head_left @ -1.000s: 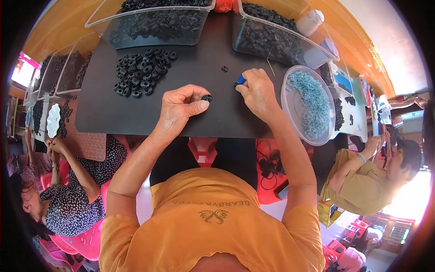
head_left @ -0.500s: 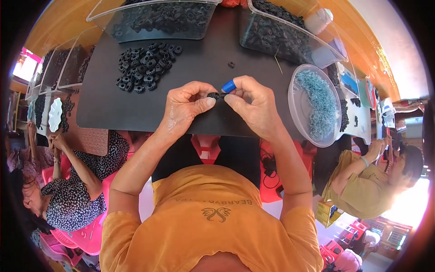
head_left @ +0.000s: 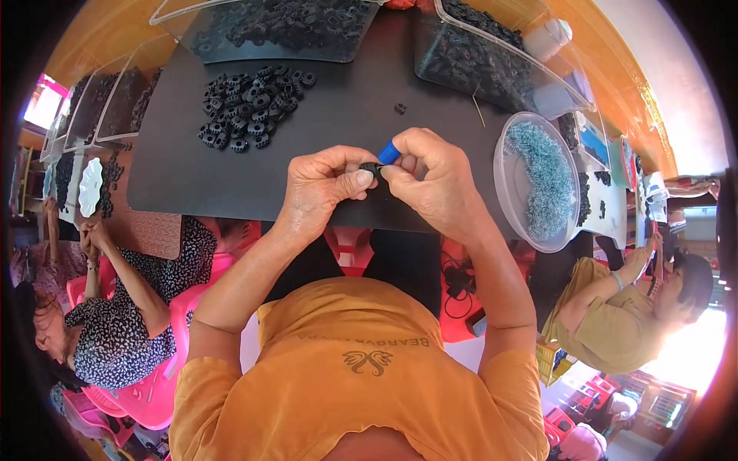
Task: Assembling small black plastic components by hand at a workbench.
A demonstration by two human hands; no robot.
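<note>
Over the dark table's near edge, my left hand (head_left: 321, 188) pinches a small black plastic part (head_left: 370, 167) between thumb and fingers. My right hand (head_left: 432, 178) is closed right beside it, thumb and index finger pressed together at the part's right side. A blue finger cover (head_left: 390, 152) sits on one of its fingertips. What the right fingers hold, if anything, is too small and hidden to name. A pile of similar black plastic parts (head_left: 250, 107) lies beyond my left hand, and one loose black part (head_left: 400, 108) lies beyond my right.
Clear bins of black parts (head_left: 277, 31) (head_left: 469, 69) stand along the far side of the table (head_left: 177, 177). To the right is a round clear tray (head_left: 513, 211) holding small pale-blue pieces (head_left: 547, 184). A thin stick (head_left: 478, 107) lies near the right bin. Co-workers sit on both sides.
My two hands have drawn slightly closer together at the black part. The blue-covered finger has tilted more upright, and the whole view has shifted a little.
</note>
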